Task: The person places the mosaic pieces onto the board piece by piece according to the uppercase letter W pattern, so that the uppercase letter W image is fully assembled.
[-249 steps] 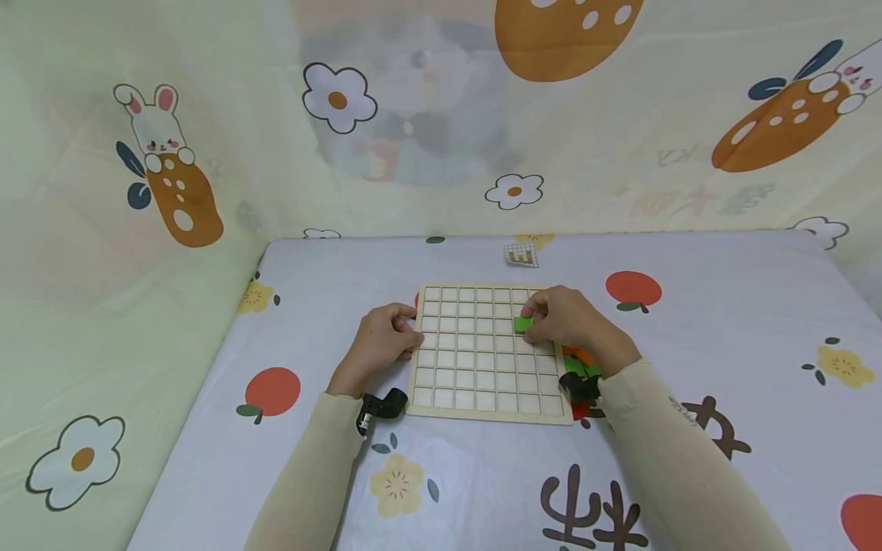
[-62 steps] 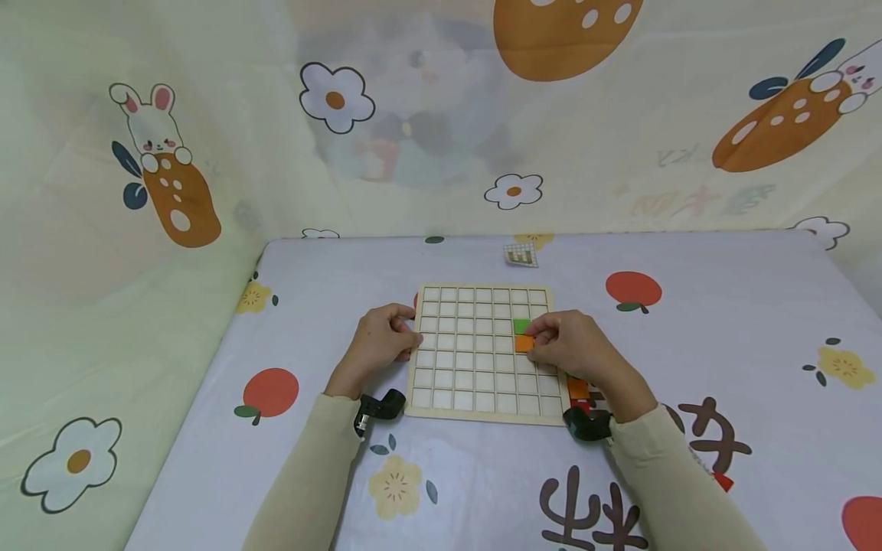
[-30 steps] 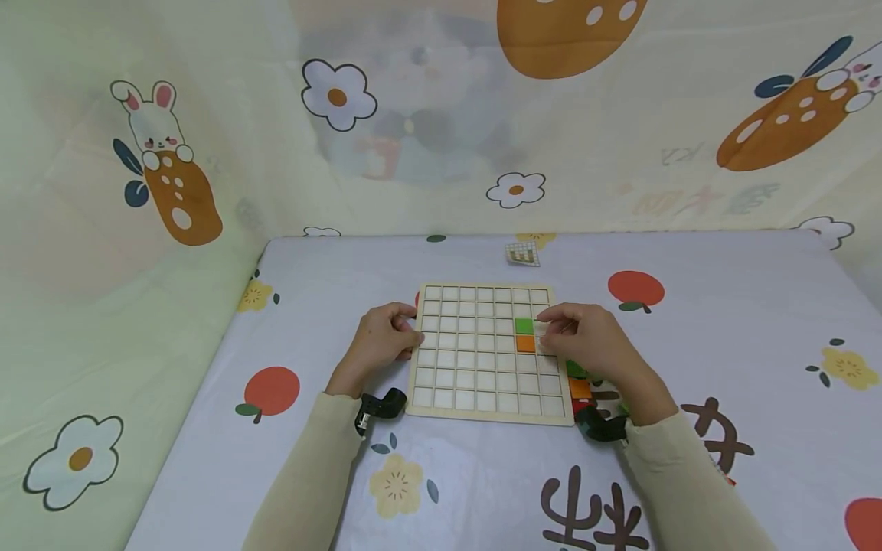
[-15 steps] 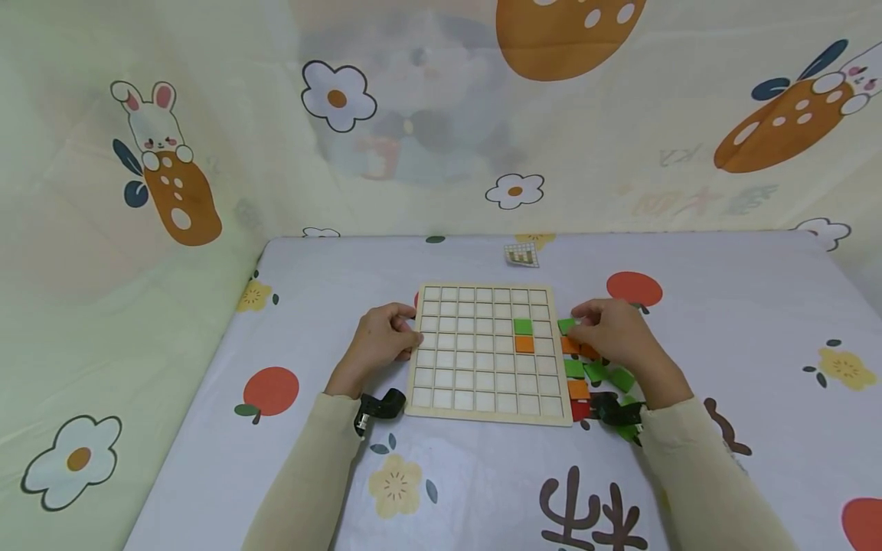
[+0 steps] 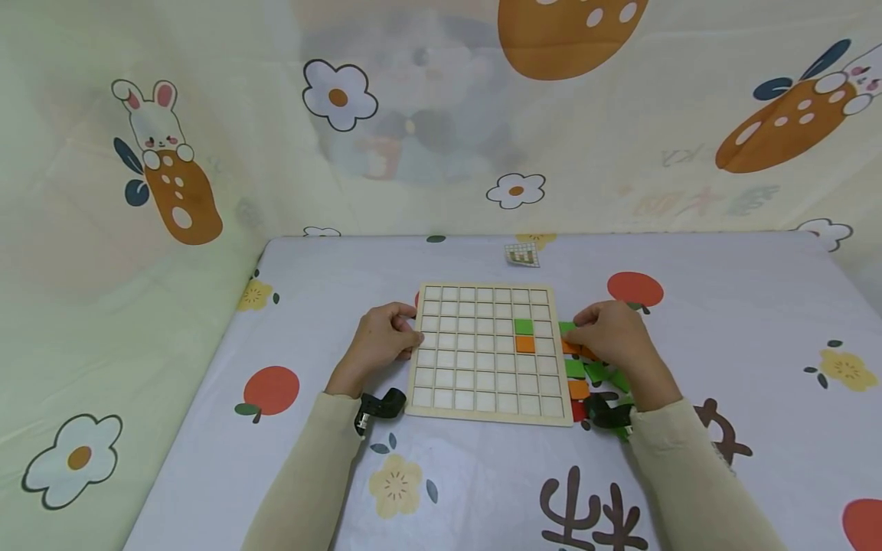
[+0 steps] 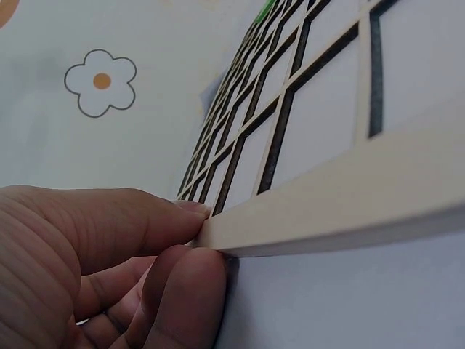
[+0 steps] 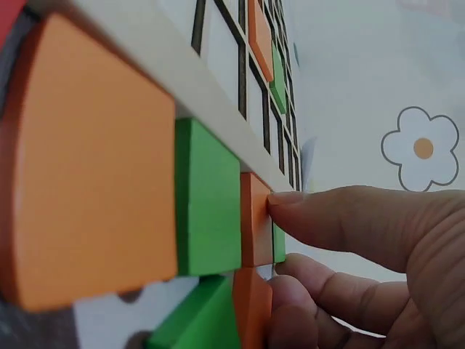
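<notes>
A wooden grid board (image 5: 475,417) lies on the table, with a green tile (image 5: 524,327) and an orange tile (image 5: 525,344) in adjoining cells of one column. My left hand (image 5: 377,337) pinches the board's left rim; the left wrist view shows thumb (image 6: 167,218) above and fingers below. Beyond the right rim, my right hand (image 5: 613,337) has its thumb and finger around a loose green tile (image 5: 566,327). In the right wrist view, the thumb (image 7: 320,211) also touches the neighbouring orange tile (image 7: 256,218). Fingers partly hide both tiles.
Several loose tiles lie along the board's right side, among them a green one (image 5: 575,369), an orange one (image 5: 579,389) and a red one (image 5: 577,411). Behind the board lies a small pattern card (image 5: 521,255). A printed curtain (image 5: 413,153) stands at the back.
The orange tile has joined the green one on the board. My right hand has left the board and moved right to the loose tiles. The left hand keeps its place.
</notes>
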`<state>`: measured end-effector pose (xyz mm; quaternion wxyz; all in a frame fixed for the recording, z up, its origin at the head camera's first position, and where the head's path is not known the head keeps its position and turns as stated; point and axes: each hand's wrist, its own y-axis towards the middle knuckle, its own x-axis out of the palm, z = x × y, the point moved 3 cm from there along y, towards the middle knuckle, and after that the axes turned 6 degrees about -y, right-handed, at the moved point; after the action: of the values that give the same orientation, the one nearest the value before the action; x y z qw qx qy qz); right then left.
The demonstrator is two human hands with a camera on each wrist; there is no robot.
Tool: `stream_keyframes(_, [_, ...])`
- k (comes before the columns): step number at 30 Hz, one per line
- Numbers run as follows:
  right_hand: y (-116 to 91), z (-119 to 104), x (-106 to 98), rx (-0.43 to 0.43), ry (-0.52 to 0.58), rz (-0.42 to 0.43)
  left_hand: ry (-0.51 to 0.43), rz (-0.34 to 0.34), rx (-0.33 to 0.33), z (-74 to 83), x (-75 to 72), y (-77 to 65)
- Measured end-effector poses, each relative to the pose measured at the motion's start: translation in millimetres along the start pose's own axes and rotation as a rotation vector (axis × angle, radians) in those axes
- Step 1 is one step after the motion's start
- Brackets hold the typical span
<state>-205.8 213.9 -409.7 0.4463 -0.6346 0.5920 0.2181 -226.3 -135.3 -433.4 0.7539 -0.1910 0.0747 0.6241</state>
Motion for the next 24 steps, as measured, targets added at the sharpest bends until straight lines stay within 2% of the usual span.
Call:
stream_keyframes(11, [-2.6, 6.0, 1.5, 0.048, 0.116, -0.035, 0.004, 0.008, -0.005, 1.4, 0.8, -1.3])
stream_keyframes(24, [-1.7, 7.2, 2.3, -0.062, 0.131, 0.016, 0.004, 0.008, -0.006, 0.2, 0.3, -0.3])
